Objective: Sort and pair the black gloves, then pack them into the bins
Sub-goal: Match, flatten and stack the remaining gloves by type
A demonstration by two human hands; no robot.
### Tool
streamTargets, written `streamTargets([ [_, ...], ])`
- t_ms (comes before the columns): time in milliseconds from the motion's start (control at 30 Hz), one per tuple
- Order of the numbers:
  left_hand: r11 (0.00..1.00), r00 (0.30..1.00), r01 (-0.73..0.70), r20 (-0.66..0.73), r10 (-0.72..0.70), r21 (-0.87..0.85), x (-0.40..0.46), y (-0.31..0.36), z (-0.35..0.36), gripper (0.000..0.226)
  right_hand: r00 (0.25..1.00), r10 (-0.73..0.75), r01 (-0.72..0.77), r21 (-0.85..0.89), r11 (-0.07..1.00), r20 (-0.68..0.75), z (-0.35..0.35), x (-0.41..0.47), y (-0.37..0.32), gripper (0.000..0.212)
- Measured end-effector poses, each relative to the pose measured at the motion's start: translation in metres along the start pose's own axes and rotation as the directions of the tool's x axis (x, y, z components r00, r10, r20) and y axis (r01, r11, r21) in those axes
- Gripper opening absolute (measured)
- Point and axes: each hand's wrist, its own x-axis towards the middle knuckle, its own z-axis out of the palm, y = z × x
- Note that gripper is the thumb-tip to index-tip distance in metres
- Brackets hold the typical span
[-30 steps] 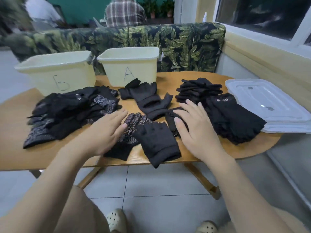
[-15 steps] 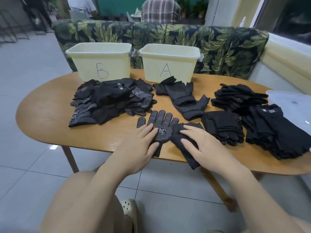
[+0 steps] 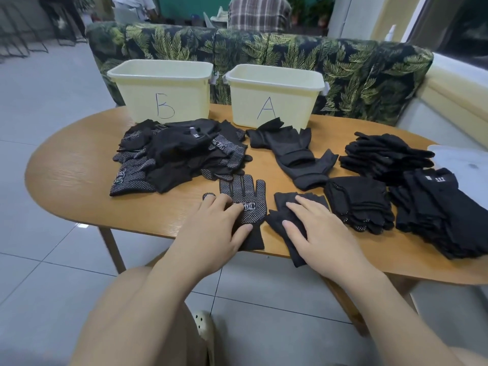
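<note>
My left hand (image 3: 211,233) lay flat, fingers straight, on a dotted glove (image 3: 244,204); just beside it, my right hand (image 3: 322,239) pressed flat on a plain glove (image 3: 284,225) on the surface (image 3: 79,180).

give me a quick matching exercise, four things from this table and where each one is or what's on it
Things:
1. bin B
2. bin A
3. dotted glove
4. plain glove

Places:
a. under the right hand
b. back of the table, on the right of the pair
c. under the left hand
d. back of the table, on the left of the pair

Pairs: 1-d, 2-b, 3-c, 4-a
</note>
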Motion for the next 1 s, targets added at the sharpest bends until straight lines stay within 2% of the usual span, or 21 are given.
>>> streamTargets([
  [167, 0.994, 0.999, -0.034, -0.043, 0.029, -0.101, 0.001, -0.004, 0.000, 0.063, 0.999, 0.007, -0.006, 0.005, 1.000, -0.045, -0.002, 0.008, -0.005, 0.052],
  [267, 0.985, 0.993, -0.046, -0.119, 0.026, -0.169, 0.004, -0.011, 0.001, 0.047, 0.994, -0.018, 0.020, 0.018, 1.000, -0.104, -0.005, 0.016, -0.009, 0.050],
  [333, 0.978, 0.979, -0.033, -0.204, -0.010, -0.208, 0.011, -0.017, 0.000, 0.041, 0.989, -0.043, 0.048, 0.034, 0.998, -0.143, -0.007, 0.021, -0.013, 0.045],
  [400, 0.966, 0.971, 0.011, -0.230, -0.072, -0.259, 0.021, -0.023, -0.001, 0.040, 0.984, -0.069, 0.079, 0.053, 0.995, -0.167, -0.008, 0.026, -0.016, 0.038],
  [467, 0.953, 0.971, 0.034, -0.217, -0.103, -0.301, 0.030, -0.025, 0.000, 0.037, 0.983, -0.080, 0.090, 0.057, 0.994, -0.167, -0.009, 0.033, -0.017, 0.030],
  [567, 0.952, 0.982, 0.003, -0.179, -0.061, -0.305, 0.038, -0.022, 0.004, 0.030, 0.980, -0.068, 0.071, 0.009, 0.997, -0.187, -0.015, 0.050, -0.012, 0.026],
  [633, 0.954, 0.988, -0.030, -0.154, -0.017, -0.300, 0.040, -0.017, 0.009, 0.030, 0.983, -0.041, 0.034, -0.047, 0.998, -0.177, -0.021, 0.066, -0.008, 0.030],
  [767, 0.956, 0.991, -0.071, -0.133, 0.034, -0.283, 0.040, -0.010, 0.015, 0.037, 0.996, 0.065, -0.075, -0.179, 0.981, -0.058, -0.021, 0.095, 0.001, 0.039],
  [900, 0.962, 0.990, -0.083, -0.136, 0.048, -0.261, 0.040, -0.011, 0.016, 0.034, 0.986, 0.162, -0.167, -0.192, 0.967, -0.042, -0.017, 0.106, 0.007, 0.028],
  [1000, 0.965, 0.991, -0.059, -0.131, 0.026, -0.254, 0.042, -0.017, 0.015, 0.035, 0.980, 0.178, -0.193, -0.188, 0.963, -0.094, -0.015, 0.108, 0.011, 0.020],
])
